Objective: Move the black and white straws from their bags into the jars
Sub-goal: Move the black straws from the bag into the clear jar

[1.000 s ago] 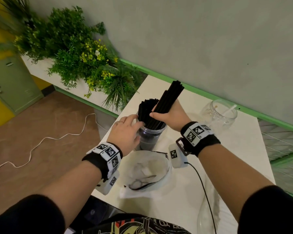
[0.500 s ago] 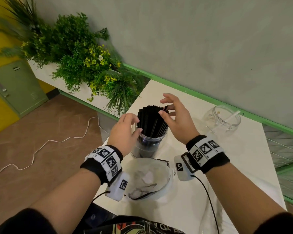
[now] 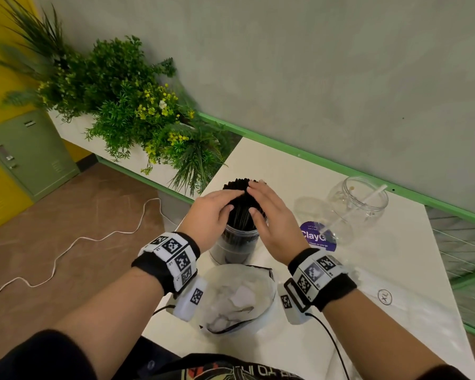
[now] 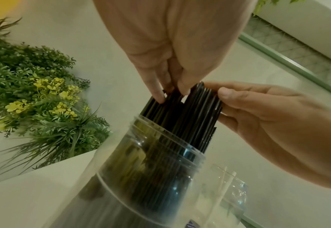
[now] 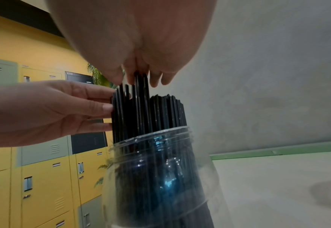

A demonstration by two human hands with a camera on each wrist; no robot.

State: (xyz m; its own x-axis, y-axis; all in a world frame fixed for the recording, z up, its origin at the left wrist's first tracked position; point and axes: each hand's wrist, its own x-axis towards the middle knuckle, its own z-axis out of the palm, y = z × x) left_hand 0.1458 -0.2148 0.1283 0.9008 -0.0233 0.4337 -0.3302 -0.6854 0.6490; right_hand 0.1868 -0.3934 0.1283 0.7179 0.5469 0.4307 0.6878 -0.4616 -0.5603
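A clear jar [image 3: 237,248] stands on the white table [image 3: 299,165], packed with upright black straws [image 3: 242,218]. My left hand [image 3: 236,200] touches the upper left of the bundle with straight fingers. From the right, my right hand [image 3: 254,198] lies over the straw tops, fingers straight. In the left wrist view my left hand [image 4: 172,94] has its fingertips on the straws [image 4: 180,120]. In the right wrist view a few straws [image 5: 160,114] stick up higher under my right hand [image 5: 139,81]. A second clear jar [image 3: 359,204] at the right holds one white straw [image 3: 351,212].
A crumpled empty plastic bag [image 3: 239,294] lies on the table just in front of the black-straw jar. A purple label [image 3: 313,237] shows beside the second jar. Green plants [image 3: 137,105] fill a planter at the table's left, and a wall [image 3: 340,78] runs behind.
A second ago my right hand held a bundle of black straws over the jar. The bundle went in and the hand let go; now both hands touch the straw tops.
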